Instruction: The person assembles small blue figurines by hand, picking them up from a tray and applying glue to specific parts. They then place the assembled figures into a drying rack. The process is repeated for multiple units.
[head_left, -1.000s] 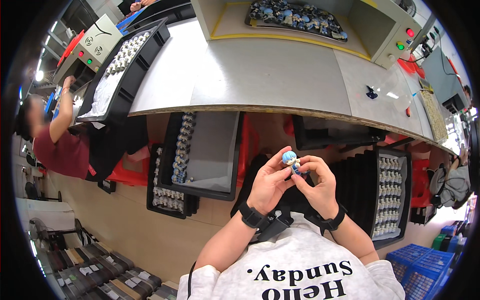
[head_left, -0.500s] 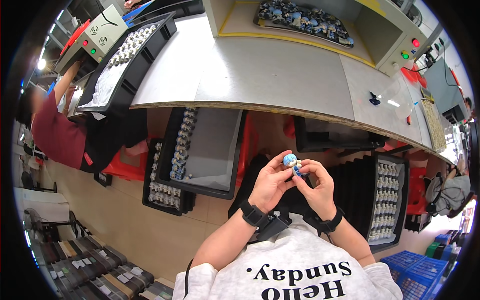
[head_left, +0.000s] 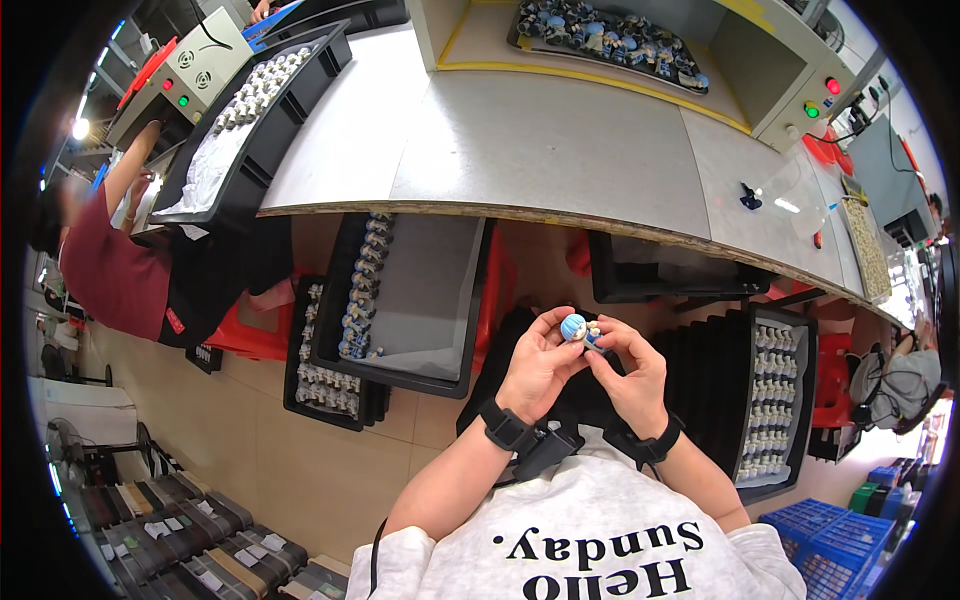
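Observation:
A small figurine [head_left: 574, 327] with light blue hair and a blue and white body is held between my two hands, in front of my chest. My left hand [head_left: 538, 368] pinches it at the head side with thumb and fingers. My right hand [head_left: 632, 366] grips the body side, thumb below and fingers above. Part of the body is hidden by the fingers. Close by on the left stands a black tray [head_left: 425, 290] with a row of similar blue and white figurines [head_left: 362, 290] along its left side.
Ahead runs a grey-topped workbench [head_left: 540, 150]; on it a box-like machine [head_left: 790, 90] holds a tray of blue figurine parts [head_left: 610, 42]. A black tray of white pieces [head_left: 768, 400] stands right. Another person [head_left: 125, 260] works at the left. Blue crates [head_left: 830, 545] sit lower right.
The figurine has turned in my fingers, so the top of its hair now faces up where its front showed before. Both hands stay in nearly the same place.

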